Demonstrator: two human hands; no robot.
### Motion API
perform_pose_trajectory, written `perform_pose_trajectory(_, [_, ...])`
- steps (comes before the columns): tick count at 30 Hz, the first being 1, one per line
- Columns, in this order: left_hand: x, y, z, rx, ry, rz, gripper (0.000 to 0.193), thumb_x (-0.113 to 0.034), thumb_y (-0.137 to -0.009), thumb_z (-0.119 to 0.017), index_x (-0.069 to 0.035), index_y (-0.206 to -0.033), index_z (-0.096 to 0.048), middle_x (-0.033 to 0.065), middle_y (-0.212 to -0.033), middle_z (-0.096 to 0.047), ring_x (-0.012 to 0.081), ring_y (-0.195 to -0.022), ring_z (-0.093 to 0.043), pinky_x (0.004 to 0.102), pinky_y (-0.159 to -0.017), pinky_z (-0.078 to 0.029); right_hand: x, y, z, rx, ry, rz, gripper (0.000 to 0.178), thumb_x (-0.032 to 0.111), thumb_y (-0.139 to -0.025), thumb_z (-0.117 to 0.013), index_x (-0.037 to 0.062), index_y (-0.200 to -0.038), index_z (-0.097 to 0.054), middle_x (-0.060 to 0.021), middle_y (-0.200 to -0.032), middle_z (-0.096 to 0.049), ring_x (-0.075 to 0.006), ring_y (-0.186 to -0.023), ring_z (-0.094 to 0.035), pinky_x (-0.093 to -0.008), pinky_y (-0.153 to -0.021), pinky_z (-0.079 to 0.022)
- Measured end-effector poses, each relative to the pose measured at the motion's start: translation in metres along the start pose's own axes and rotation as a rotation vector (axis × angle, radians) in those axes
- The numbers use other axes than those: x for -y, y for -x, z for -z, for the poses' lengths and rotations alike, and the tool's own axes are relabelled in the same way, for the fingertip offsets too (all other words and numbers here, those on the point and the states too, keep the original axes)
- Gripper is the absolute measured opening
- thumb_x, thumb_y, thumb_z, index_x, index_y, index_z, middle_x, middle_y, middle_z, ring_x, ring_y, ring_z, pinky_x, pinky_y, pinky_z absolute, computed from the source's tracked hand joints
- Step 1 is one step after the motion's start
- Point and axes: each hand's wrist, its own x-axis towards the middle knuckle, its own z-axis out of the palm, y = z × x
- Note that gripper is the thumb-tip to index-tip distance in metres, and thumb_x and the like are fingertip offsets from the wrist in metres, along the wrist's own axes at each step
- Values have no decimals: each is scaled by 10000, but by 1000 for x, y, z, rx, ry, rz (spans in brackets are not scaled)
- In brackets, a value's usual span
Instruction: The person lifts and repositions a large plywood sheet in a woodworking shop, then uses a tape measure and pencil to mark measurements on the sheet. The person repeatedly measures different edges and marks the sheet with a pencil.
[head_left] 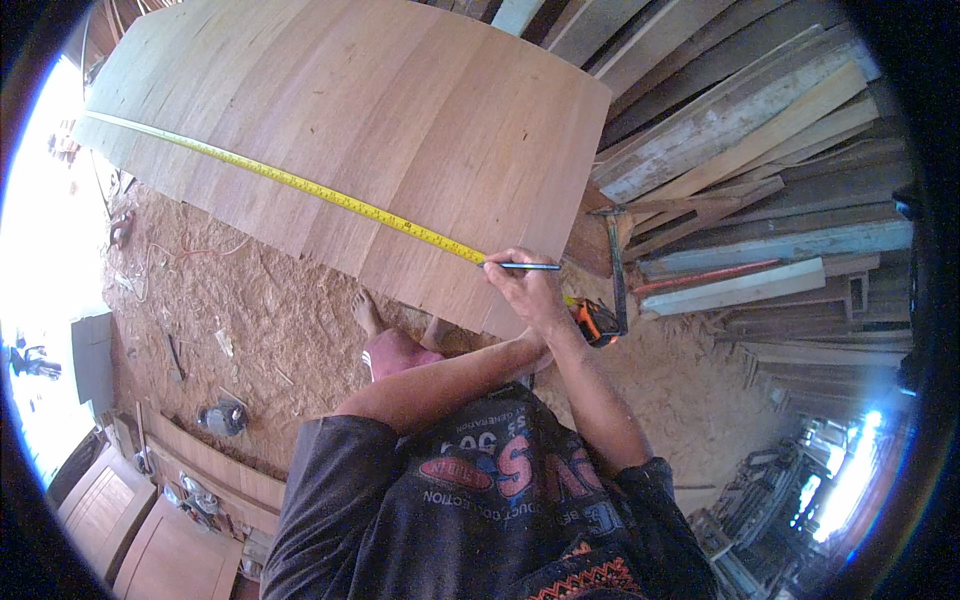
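A large wooden panel (400, 130) of light brown boards lies before me. Across it runs the yellow blade of a tape measure (330, 193), from the far left edge towards my hands. My right hand (527, 288) is closed on a slim dark pencil or pen (528, 266), with the fingertips at the near right end of the visible blade. My left forearm crosses under the right one, and my left hand (537, 346) is mostly hidden behind the right wrist. Just beyond that wrist is the orange and black tape case (596, 322); the left fingers cannot be seen.
A dark metal bar clamp (617, 265) stands by the panel's right corner. Stacked planks (740, 190) fill the right side. Wood shavings (250, 330) cover the floor, where a power tool (222, 418) lies. Wooden door panels (180, 550) rest at the lower left. My bare foot (368, 312) shows below the panel.
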Motion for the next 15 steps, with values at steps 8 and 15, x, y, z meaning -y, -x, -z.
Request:
perform_pose_trajectory(8, [-1, 1, 2, 0, -7, -5, 326, -300, -1062, -555, -93, -1315, -550, 72, -1256, -632, 225, -1169, -621, 421, -981, -531, 5, 0, 3, 58, 31, -44, 167, 127, -954, -709, -24, -1026, -695, -72, -871, -742, -110, -824, -711, -262, -753, -583])
perform_pose_trajectory(15, [1, 0, 1, 11, -12, -3, 326, -301, -1064, -551, -93, -1316, -550, 73, -1257, -632, 225, -1172, -620, 423, -984, -529, 9, 1, 4, 62, 57, -45, 173, 134, -955, -704, -26, -1021, -692, -71, -863, -738, -111, -829, -707, -267, -763, -582])
